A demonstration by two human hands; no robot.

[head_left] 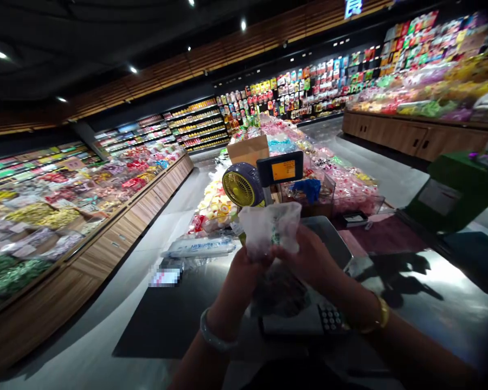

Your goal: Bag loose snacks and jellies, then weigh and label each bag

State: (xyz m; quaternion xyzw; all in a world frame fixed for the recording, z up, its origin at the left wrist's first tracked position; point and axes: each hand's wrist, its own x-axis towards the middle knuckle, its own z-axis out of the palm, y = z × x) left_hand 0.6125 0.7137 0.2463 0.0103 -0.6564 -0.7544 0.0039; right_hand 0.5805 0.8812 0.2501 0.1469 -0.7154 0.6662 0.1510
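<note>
A translucent plastic bag [282,295] with dark contents hangs low over the weighing scale [329,238]. Its pale, crumpled top [268,230] stands up above my fingers, with small green print on it. My left hand [248,271] grips the gathered neck from the left. From the right, my right hand [305,252] pinches the same neck, close against the left hand. Behind the bag rises the scale's display [282,168], lit orange. The scale's keypad [331,317] shows below my right forearm. What exactly fills the bag is too dark to make out.
A purple and yellow fan [243,185] stands beside the display. Flat plastic bags [199,247] and a phone [166,276] lie on the left of the counter. A small black tray [354,218] sits at right, near a green box [451,189]. Candy bins [341,187] lie behind.
</note>
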